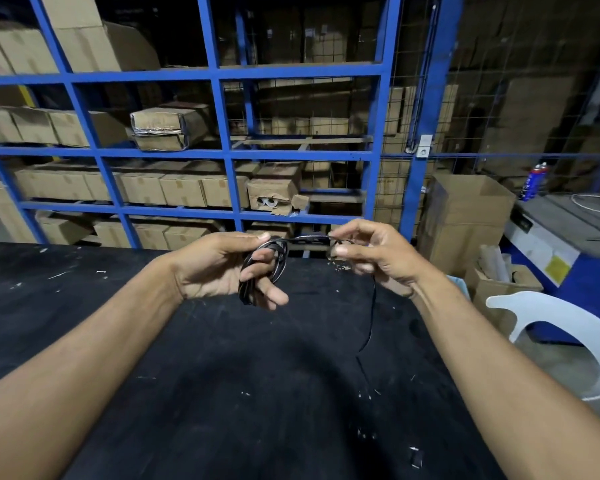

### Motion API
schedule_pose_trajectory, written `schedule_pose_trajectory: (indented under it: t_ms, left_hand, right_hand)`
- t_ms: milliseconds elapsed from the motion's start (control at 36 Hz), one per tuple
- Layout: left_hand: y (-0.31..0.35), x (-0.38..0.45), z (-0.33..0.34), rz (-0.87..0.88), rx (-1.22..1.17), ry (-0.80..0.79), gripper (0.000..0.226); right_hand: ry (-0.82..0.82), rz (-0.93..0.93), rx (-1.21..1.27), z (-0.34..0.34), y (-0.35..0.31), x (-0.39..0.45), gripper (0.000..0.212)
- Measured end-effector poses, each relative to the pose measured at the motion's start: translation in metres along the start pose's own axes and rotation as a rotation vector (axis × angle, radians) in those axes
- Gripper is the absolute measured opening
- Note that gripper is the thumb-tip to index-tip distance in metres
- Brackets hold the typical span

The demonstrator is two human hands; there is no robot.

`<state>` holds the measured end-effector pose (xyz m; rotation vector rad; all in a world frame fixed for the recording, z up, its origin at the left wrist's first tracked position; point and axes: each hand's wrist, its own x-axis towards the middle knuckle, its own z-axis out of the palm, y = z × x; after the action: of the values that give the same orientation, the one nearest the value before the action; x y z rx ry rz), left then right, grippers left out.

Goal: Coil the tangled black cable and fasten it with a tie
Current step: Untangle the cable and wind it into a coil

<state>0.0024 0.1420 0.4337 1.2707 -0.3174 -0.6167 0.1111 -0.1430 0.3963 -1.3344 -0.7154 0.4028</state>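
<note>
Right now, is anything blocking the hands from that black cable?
Nothing visible does. The left hand already holds the coiled cable, and the right hand pinches a strand running from it. The loose tail hangs free above the black table.

Just one view here, a wide-angle camera on the person's head. It looked forward and down over both forearms at a black table (153,341) close below, with blue shelving (219,109) full of cardboard boxes (181,190) just behind it. Edges bent noticeably, and a white chair (575,323) sat off right.
</note>
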Motion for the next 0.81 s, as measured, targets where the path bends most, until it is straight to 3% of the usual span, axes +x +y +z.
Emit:
schedule_pose_trajectory:
  t_ms: [222, 361, 611, 694, 750, 806]
  left_hand:
    - [0.003, -0.011, -0.007, 0.041, -0.175, -0.089, 0.037]
    - [0.015, -0.014, -0.003, 0.101, -0.280, -0.153, 0.042]
    - [0.025, 0.007, 0.015, 0.103, -0.107, 0.005, 0.038]
    - [0.026, 0.014, 0.017, 0.087, -0.098, 0.056, 0.041]
    - [0.026, 0.017, 0.016, 0.086, -0.104, 0.066, 0.041]
    - [0.026, 0.019, 0.014, 0.093, -0.104, 0.067, 0.041]
  right_hand:
    - [0.196, 0.041, 0.145, -0.008, 0.023, 0.007, 0.022]
    - [0.371, 0.050, 0.015, -0.005, 0.039, 0.011, 0.010]
    - [0.153, 0.091, -0.404, 0.028, 0.058, 0.011, 0.022]
    - [0.129, 0.048, -0.473, 0.042, 0.057, 0.011, 0.040]
    - [0.162, -0.004, -0.391, 0.051, 0.051, 0.011, 0.042]
    - [0.206, -0.007, -0.104, 0.057, 0.042, 0.011, 0.040]
